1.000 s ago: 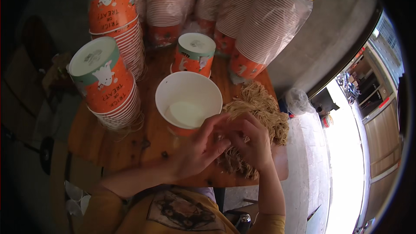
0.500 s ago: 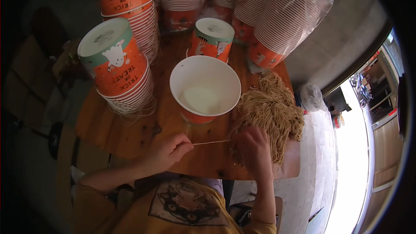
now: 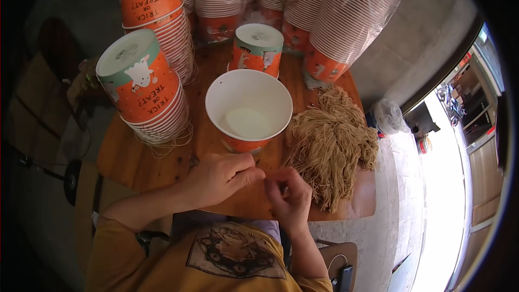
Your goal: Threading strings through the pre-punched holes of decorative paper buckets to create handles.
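At the middle of the bench [image 3: 162, 165], an orange paper bucket [image 3: 248, 94] stands mouth-up beside a heap of tan string [image 3: 332, 146].
The heap lies just to the right of the bucket, whose inside is white. On my side of it, my left hand [image 3: 224, 179] has curled fingers, thumb toward forefinger, and close by, my right hand [image 3: 290, 194] has bent fingers drawn toward the thumb; I cannot tell whether either of my hands grips anything. Behind the bucket sits an upturned bucket [image 3: 258, 57] with a green band. To my left rise two stacks of nested buckets [image 3: 143, 86], and at the far side stand tall stacks in clear plastic [image 3: 351, 19].
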The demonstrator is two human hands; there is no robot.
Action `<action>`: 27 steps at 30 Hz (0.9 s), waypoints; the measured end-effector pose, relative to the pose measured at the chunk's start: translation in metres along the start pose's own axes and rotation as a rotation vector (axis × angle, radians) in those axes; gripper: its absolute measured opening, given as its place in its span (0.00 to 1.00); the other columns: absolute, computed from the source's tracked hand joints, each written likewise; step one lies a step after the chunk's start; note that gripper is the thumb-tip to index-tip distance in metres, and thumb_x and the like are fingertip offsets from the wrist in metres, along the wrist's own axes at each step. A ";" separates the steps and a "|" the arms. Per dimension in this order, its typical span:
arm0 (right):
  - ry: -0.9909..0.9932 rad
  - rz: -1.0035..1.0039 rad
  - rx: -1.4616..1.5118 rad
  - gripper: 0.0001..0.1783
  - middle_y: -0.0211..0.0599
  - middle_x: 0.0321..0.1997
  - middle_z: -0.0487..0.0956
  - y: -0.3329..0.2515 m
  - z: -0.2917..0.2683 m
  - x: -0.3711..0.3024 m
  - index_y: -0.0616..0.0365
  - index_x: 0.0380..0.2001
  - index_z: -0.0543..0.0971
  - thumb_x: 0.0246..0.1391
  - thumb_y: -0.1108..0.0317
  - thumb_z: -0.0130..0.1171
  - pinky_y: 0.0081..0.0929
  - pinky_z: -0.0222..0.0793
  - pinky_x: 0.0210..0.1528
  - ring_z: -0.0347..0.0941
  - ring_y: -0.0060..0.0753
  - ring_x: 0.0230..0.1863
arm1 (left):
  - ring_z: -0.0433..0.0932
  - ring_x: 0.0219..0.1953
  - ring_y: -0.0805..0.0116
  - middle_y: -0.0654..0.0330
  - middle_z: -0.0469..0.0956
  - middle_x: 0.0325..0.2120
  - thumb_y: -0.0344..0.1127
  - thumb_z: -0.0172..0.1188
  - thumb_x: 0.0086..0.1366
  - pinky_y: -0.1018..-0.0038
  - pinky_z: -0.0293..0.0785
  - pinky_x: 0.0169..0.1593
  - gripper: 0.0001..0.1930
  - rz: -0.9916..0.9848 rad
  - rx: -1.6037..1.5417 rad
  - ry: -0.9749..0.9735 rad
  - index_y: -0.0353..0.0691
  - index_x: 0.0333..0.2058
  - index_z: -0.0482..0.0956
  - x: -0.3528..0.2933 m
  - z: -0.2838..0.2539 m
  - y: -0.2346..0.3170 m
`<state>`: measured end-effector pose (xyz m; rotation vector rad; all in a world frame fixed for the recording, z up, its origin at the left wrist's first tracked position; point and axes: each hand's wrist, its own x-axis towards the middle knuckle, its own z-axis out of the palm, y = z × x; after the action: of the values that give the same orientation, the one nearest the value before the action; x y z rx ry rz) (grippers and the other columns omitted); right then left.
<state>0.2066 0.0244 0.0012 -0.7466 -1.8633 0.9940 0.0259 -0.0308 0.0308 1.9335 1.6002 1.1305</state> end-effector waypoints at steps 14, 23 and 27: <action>0.247 0.019 -0.096 0.04 0.29 0.18 0.72 0.012 0.005 0.023 0.57 0.31 0.76 0.52 0.74 0.62 0.18 0.63 0.22 0.64 0.17 0.18 | 0.75 0.33 0.64 0.58 0.74 0.34 0.23 0.53 0.57 0.72 0.72 0.36 0.11 0.067 0.151 0.086 0.36 0.40 0.72 0.046 -0.035 -0.013; 0.257 -0.211 -0.260 0.07 0.31 0.19 0.73 0.006 0.034 0.049 0.56 0.30 0.77 0.46 0.77 0.63 0.21 0.64 0.22 0.67 0.22 0.18 | 0.78 0.30 0.63 0.56 0.77 0.30 0.31 0.58 0.60 0.70 0.73 0.34 0.16 -0.191 0.006 -0.027 0.43 0.47 0.75 0.031 -0.058 -0.002; 0.232 -0.286 -0.360 0.07 0.32 0.19 0.73 0.001 0.039 0.050 0.56 0.28 0.76 0.44 0.78 0.63 0.20 0.64 0.21 0.65 0.23 0.17 | 0.78 0.32 0.61 0.57 0.78 0.32 0.30 0.58 0.58 0.69 0.74 0.35 0.20 -0.015 0.130 0.055 0.48 0.51 0.76 0.028 -0.052 -0.009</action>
<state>0.1502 0.0517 0.0090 -0.7401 -1.8963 0.3782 -0.0193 -0.0116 0.0648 1.9837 1.7545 1.1078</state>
